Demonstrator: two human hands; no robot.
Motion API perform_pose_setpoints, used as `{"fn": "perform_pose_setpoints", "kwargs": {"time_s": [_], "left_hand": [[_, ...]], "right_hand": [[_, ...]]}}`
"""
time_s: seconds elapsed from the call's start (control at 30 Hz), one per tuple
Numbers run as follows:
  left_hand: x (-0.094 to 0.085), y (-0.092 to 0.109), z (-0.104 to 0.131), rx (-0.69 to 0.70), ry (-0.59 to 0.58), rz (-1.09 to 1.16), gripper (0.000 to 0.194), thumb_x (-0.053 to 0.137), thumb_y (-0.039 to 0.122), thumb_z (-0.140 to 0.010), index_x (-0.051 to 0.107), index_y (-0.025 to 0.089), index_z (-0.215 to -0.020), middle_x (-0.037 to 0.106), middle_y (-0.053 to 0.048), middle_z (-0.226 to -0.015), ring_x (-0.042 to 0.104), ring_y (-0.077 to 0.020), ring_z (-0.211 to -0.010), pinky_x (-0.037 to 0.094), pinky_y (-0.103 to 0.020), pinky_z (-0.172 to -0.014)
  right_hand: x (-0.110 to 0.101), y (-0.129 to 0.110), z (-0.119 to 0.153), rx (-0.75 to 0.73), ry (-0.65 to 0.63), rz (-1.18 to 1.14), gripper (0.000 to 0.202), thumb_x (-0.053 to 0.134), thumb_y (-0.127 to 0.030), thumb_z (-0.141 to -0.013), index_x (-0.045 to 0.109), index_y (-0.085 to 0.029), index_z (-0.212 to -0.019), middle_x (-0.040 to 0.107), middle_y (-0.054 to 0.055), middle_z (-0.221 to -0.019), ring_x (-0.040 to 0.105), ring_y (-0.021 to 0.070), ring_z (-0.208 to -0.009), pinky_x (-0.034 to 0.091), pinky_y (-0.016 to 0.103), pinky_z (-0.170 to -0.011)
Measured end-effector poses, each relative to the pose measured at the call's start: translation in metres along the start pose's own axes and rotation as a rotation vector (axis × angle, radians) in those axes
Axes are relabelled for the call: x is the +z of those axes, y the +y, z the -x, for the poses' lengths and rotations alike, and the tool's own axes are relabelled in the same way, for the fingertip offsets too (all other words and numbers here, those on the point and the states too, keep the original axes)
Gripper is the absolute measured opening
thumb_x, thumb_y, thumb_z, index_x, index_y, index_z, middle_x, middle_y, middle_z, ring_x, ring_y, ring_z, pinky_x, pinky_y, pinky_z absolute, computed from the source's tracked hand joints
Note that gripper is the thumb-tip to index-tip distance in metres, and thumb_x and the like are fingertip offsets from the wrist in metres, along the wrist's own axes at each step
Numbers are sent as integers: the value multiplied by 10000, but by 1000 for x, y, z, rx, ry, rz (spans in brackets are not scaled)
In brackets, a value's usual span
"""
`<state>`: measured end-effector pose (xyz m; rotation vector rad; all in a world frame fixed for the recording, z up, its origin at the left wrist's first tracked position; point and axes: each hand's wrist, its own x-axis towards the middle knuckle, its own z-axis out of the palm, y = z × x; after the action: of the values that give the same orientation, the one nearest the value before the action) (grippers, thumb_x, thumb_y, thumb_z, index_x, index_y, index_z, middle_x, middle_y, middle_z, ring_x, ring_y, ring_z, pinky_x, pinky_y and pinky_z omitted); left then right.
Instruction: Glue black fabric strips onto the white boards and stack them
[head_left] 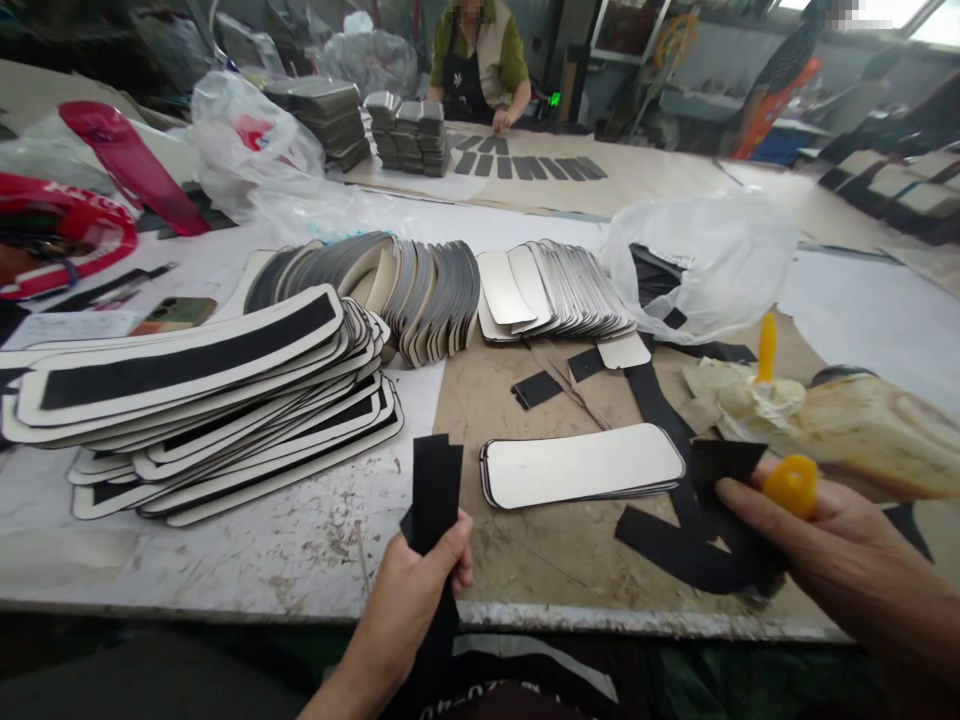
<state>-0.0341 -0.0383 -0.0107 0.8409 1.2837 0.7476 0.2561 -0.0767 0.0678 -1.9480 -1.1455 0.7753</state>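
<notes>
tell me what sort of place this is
Probably a workshop or factory floor: the left hand holds black strips, stacked pale panels lie on the table, and a co-worker is behind rows of dark pieces.

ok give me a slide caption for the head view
Left hand and right hand hold black pieces, with white panels between.

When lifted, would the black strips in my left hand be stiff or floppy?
The black strips are probably fairly stiff over a short length, since their ends stand upright above the left hand. They look thin and flat, so likely light. They may slide against each other, as their ends are uneven and no fastening shows.
</notes>
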Motion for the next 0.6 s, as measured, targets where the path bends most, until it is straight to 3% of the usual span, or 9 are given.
{"fn": "perform_pose_setpoints", "kwargs": {"time_s": [0.07,0.13,0.3,0.43,0.6], "left_hand": [[2,9,-14,37,37,-16,306,661,450,-728,582,161,-789,537,37,-529,475,-104,-479,383,-206,-474],[6,16,-26,46,21,-70,331,689,440,-697,576,155,-820,541,40,-544,479,-104,-484,387,-208,-480],[15,25,-43,55,-1,-216,270,690,351,-665,561,149,-790,519,53,-535,467,-103,-468,374,-211,-471],[14,25,-48,67,-37,-229,170,638,299,-694,554,164,-754,507,59,-530,457,-103,-466,366,-211,-470],[11,26,-53,89,-73,-256,114,600,274,-730,541,176,-719,493,62,-525,447,-100,-472,354,-208,-472]], "right_hand": [[-7,4,-2,-53,-204,224,387,642,-521,-721,520,-192,-558,456,-28,-530,429,110,-476,378,226,-431],[0,-1,-5,-135,-384,368,328,554,-487,-799,565,-201,-637,521,-11,-582,478,135,-538,404,238,-500],[47,-34,-24,-241,-732,572,272,398,-362,-913,571,-203,-777,610,12,-709,530,140,-638,391,230,-614],[83,-52,-51,-292,-859,747,231,440,-340,-891,580,-196,-778,621,33,-700,526,145,-623,330,228,-573],[112,-59,-82,-366,-966,729,260,476,-397,-857,609,-193,-767,649,44,-726,549,155,-647,315,229,-567]]}}
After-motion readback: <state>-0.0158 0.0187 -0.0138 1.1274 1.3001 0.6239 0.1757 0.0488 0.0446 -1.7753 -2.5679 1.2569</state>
